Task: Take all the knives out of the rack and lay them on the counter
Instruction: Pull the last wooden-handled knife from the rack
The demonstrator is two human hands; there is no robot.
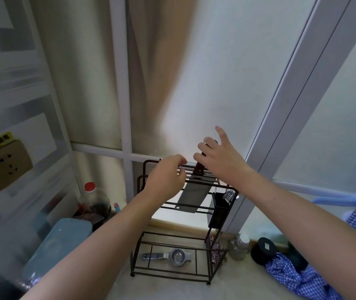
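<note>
A dark metal rack stands on the pale counter against the window. One cleaver hangs blade-down through the rack's top slots, and its reddish-brown handle sticks up above the top rail. My right hand is at that handle with fingers apart and thumb raised; the fingers lie against the handle without closing on it. My left hand is curled over the rack's top rail to the left of the cleaver. I see no other knife in the rack.
A black utensil holder with forks hangs on the rack's right side. A metal squeezer lies on the bottom shelf. To the left are a red-capped bottle and a blue lidded box; to the right, a glass jar and a checkered cloth.
</note>
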